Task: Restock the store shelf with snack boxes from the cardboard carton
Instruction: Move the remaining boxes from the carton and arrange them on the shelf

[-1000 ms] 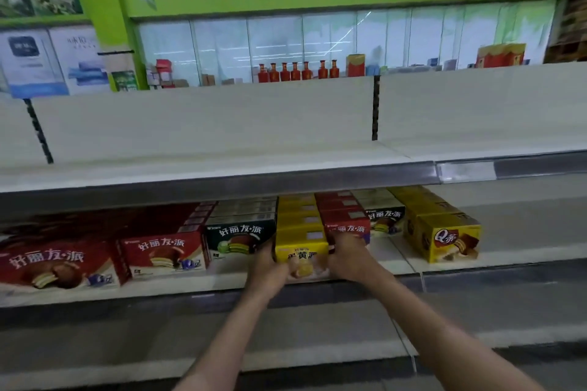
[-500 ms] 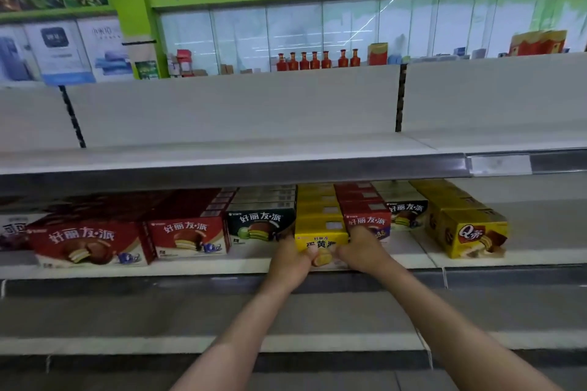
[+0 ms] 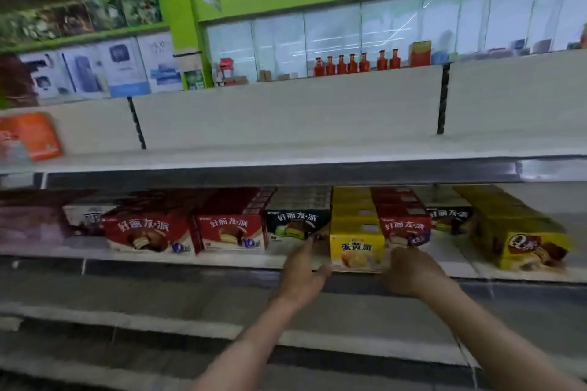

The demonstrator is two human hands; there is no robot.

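Observation:
A yellow snack box (image 3: 357,247) stands at the front of the middle shelf (image 3: 222,259), at the head of a row of yellow boxes. It sits between a dark green-label box (image 3: 295,222) and a red box (image 3: 405,227). My left hand (image 3: 305,270) is just left of the yellow box, fingers straight and pointing up, thumb near its lower left corner. My right hand (image 3: 409,273) is at the box's lower right corner with its fingers curled against it. The cardboard carton is out of view.
Two more red pie boxes (image 3: 149,232) fill the shelf to the left, and yellow Q-label boxes (image 3: 533,244) stand at the right. An orange box (image 3: 30,136) leans at the upper shelf's (image 3: 286,165) far left. Red bottles (image 3: 355,62) line the far counter.
My left hand has let go of the yellow box and opened its fingers. The box now sits further in on the shelf. The view has swung left and upward.

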